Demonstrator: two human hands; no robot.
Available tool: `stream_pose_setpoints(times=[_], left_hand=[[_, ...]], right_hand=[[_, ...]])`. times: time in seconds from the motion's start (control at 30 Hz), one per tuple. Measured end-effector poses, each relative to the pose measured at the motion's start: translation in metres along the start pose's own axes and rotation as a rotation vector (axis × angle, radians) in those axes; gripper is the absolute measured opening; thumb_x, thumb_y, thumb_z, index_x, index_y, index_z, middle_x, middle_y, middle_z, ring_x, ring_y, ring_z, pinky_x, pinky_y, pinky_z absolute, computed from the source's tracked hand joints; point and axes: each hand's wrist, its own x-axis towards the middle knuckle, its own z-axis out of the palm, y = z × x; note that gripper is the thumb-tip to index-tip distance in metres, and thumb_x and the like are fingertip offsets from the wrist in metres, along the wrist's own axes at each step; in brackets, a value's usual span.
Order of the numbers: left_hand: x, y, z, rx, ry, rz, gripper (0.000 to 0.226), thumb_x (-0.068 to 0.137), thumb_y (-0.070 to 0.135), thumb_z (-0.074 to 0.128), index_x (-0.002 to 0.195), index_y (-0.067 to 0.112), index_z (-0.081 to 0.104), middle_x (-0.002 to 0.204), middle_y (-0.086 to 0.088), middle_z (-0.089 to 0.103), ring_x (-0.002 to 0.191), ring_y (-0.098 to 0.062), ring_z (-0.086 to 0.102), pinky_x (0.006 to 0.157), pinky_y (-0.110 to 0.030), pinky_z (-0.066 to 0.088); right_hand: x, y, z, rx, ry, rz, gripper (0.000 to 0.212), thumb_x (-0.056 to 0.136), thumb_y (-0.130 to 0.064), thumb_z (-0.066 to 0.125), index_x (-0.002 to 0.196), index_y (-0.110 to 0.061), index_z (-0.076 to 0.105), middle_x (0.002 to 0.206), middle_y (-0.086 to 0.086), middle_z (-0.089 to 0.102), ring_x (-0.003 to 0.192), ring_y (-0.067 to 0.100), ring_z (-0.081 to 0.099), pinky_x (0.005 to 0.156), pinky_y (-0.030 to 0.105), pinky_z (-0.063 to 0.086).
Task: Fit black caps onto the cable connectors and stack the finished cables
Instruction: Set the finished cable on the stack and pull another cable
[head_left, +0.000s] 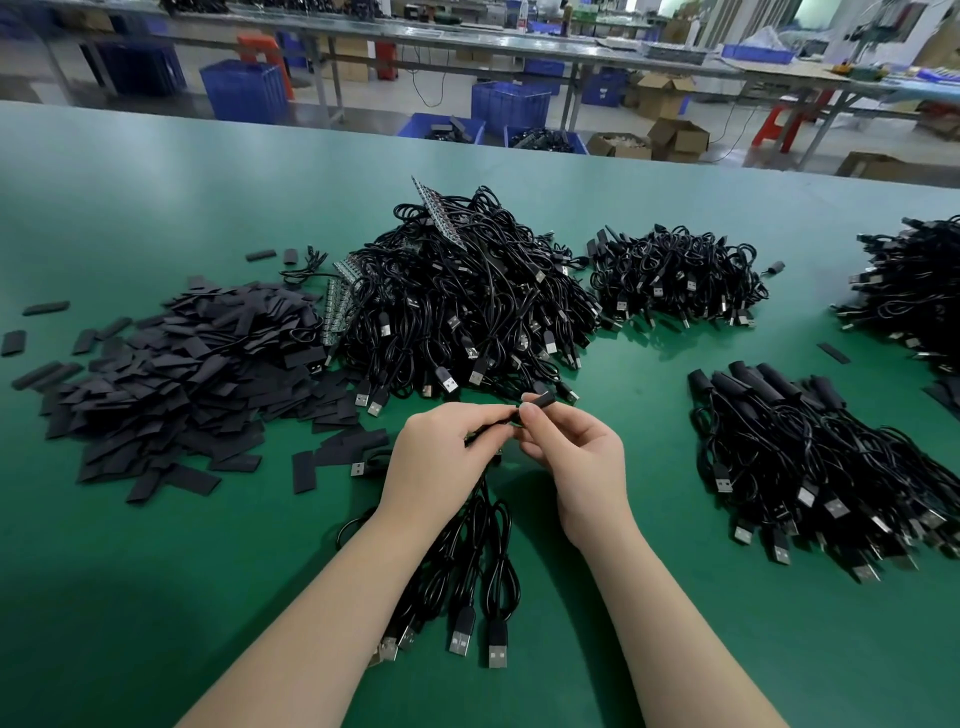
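Below my fingers, a bunch of USB cables (467, 566) hangs from my left hand (441, 457), plugs toward me on the counter (156, 597). My right hand (576, 457) pinches a black cap (540, 400), its long axis running left-right, open end toward the left fingers. Right of them lies the capped stack (810, 457); beyond, a big uncapped heap (467, 301) and loose caps (182, 364). I judge most work remains.
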Motion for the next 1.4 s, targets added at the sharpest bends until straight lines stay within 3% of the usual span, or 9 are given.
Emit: stream_pose_setpoints(times=[0.2,0.3,0.53,0.87,1.1,1.23,1.4], left_hand=[[0.0000,0.0003,0.0000,-0.024,-0.009,-0.014,0.024,0.085,0.022,0.074,0.108,0.028,0.075,0.099,0.015,0.073,0.095,0.006,0.064,0.084,-0.014,0.050],[-0.0007,0.0002,0.0007,-0.066,-0.005,-0.069,0.033,0.083,0.022,0.077,0.113,0.033,0.072,0.093,0.024,0.069,0.094,0.010,0.063,0.085,-0.009,0.049],[0.0004,-0.0014,0.0005,-0.054,0.041,-0.072,0.015,0.082,0.023,0.076,0.094,0.031,0.077,0.087,0.026,0.071,0.083,0.007,0.066,0.077,-0.020,0.055],[0.0012,-0.0026,0.0016,-0.033,0.030,-0.045,0.013,0.080,0.024,0.078,0.092,0.029,0.078,0.083,0.022,0.071,0.080,0.007,0.065,0.073,-0.017,0.053],[-0.0006,-0.0004,-0.0010,-0.075,0.026,-0.043,0.015,0.080,0.020,0.077,0.092,0.030,0.078,0.082,0.030,0.069,0.081,0.007,0.066,0.075,-0.020,0.052],[-0.0004,0.0012,-0.0010,-0.092,0.027,-0.040,0.013,0.080,0.020,0.076,0.091,0.027,0.079,0.086,0.023,0.072,0.082,0.002,0.067,0.076,-0.026,0.053],[0.0000,0.0031,0.0014,-0.084,0.045,-0.077,0.011,0.080,0.022,0.078,0.091,0.026,0.079,0.082,0.021,0.072,0.079,0.005,0.066,0.075,-0.023,0.054]], right_hand=[[0.0005,-0.0003,-0.0003,0.040,-0.018,0.033,0.011,0.087,-0.015,0.075,0.087,-0.024,0.081,0.082,0.001,0.076,0.079,0.009,0.071,0.070,0.017,0.054],[0.0000,0.0012,-0.0002,0.035,-0.024,0.030,0.010,0.086,-0.016,0.076,0.089,-0.024,0.081,0.081,0.001,0.076,0.077,0.008,0.070,0.069,0.017,0.053],[-0.0001,0.0018,0.0011,0.028,-0.029,0.013,0.010,0.087,-0.014,0.076,0.090,-0.023,0.080,0.086,0.000,0.076,0.078,0.008,0.069,0.070,0.019,0.053],[-0.0002,0.0027,0.0025,0.019,0.033,-0.012,0.015,0.084,-0.010,0.077,0.086,-0.025,0.079,0.082,0.003,0.076,0.078,0.012,0.071,0.068,0.016,0.053],[0.0004,0.0047,0.0012,-0.001,-0.006,-0.007,0.014,0.085,-0.012,0.077,0.089,-0.024,0.079,0.082,0.005,0.076,0.074,0.012,0.068,0.068,0.017,0.053],[0.0010,0.0048,0.0006,-0.006,-0.015,-0.012,0.014,0.085,-0.014,0.077,0.091,-0.026,0.079,0.080,0.004,0.075,0.071,0.012,0.064,0.068,0.018,0.052],[0.0007,0.0052,0.0022,0.019,0.033,-0.025,0.012,0.085,-0.013,0.078,0.087,-0.025,0.079,0.084,0.005,0.076,0.077,0.013,0.070,0.068,0.017,0.053]])
